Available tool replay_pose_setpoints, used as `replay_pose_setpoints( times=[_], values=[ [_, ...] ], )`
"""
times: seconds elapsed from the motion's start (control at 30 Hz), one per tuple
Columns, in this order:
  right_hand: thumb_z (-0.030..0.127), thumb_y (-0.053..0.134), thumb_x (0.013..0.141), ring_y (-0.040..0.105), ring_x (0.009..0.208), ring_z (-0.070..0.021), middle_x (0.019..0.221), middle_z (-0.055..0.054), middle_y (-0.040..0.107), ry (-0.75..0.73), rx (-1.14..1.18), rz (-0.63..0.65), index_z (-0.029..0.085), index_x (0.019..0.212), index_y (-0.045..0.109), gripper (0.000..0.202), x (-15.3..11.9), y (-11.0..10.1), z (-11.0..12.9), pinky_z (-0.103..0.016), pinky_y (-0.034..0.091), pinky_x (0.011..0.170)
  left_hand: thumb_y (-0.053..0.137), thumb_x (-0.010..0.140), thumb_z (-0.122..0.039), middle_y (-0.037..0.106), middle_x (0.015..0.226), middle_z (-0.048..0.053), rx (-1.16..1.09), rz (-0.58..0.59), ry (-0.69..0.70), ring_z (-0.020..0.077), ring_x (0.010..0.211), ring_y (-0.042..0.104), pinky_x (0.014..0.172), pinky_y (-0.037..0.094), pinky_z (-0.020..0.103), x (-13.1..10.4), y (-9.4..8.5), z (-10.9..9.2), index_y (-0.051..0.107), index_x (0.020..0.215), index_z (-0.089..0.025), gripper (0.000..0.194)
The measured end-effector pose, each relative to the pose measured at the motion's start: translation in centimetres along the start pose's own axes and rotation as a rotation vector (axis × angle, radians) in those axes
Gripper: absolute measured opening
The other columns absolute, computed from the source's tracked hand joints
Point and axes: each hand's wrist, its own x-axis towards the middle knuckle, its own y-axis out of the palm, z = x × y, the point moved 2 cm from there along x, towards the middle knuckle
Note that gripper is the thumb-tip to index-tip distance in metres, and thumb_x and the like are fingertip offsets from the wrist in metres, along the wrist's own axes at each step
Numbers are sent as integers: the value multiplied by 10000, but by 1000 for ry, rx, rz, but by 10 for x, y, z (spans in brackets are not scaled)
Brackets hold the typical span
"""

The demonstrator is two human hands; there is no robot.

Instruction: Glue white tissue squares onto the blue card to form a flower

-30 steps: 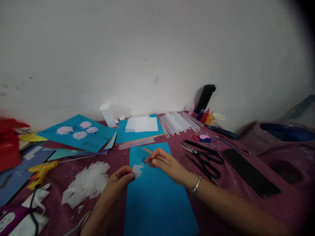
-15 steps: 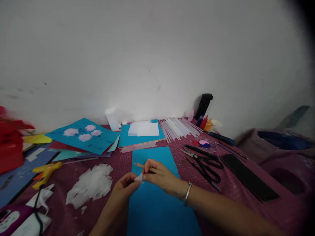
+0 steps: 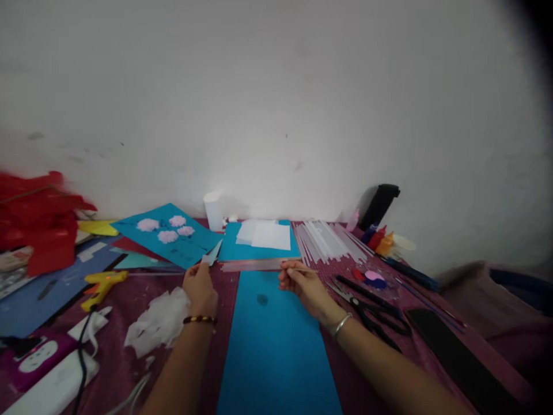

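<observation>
My left hand (image 3: 201, 288) is raised by the lower corner of a blue sheet with pale pink tissue flowers (image 3: 167, 237). Its fingers are pinched around a small white tissue piece (image 3: 206, 259). My right hand (image 3: 299, 282) is closed on a thin wooden stick (image 3: 306, 270), mostly covered by the fingers, above the far right edge of a long blue paper sheet (image 3: 276, 346). That sheet carries one dark spot (image 3: 262, 299). Beside my left wrist lies a heap of white tissue pieces (image 3: 158, 323).
A yellow glue gun (image 3: 102, 285) and a purple-and-white power strip (image 3: 47, 360) lie left. Scissors (image 3: 367, 311), a dark flat slab (image 3: 458, 357) and paint bottles (image 3: 380, 239) are right. White strips (image 3: 326, 241) and white paper squares (image 3: 272, 235) lie at the back.
My hands have moved apart: the left went forward and left with the white tissue piece, the right shifted right with the stick. The dark spot now shows. The camera view has shifted left.
</observation>
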Motion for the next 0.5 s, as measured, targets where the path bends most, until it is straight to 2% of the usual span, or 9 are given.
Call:
replay_pose_setpoints(
  times=[0.07,0.13,0.23,0.33,0.43,0.5],
  values=[
    [353,702,759,617,609,-114,745,-13,671,19,1,14,161,894,628,247,4,-5,-6,-287,491,642,582,784,-251,511,642,-32,187,61,111,133,600,458,597,342,273,6,13,-6,549,724,-162,112],
    [357,705,757,617,609,-116,737,-15,672,29,1,27,157,888,634,249,6,-11,-11,-290,495,649,616,721,-217,509,606,-35,361,228,240,146,611,459,607,313,276,4,27,-12,552,654,-178,101],
    [359,700,762,621,627,-119,735,-23,675,57,-14,30,155,889,641,248,6,-19,-16,-284,493,656,598,714,-175,506,617,-23,540,506,387,152,619,452,611,284,280,-8,48,-15,535,591,-191,139],
    [362,673,791,627,637,-118,744,-28,679,92,-41,47,153,903,642,238,8,-26,-19,-272,485,651,520,769,-142,535,695,15,734,717,532,178,682,484,639,292,290,-18,64,-9,530,624,-191,153],
    [370,646,817,627,656,-121,748,-30,679,100,-49,65,156,913,640,235,9,-28,-21,-281,485,664,427,838,-153,571,752,61,989,896,700,206,724,523,645,310,300,-22,74,3,541,684,-181,194],
    [374,636,827,623,658,-124,745,-31,677,101,-49,68,156,913,639,234,9,-28,-22,-288,484,664,413,840,-151,582,745,65,1035,973,697,202,711,540,634,321,294,-22,75,11,548,692,-177,203]
  ],
)
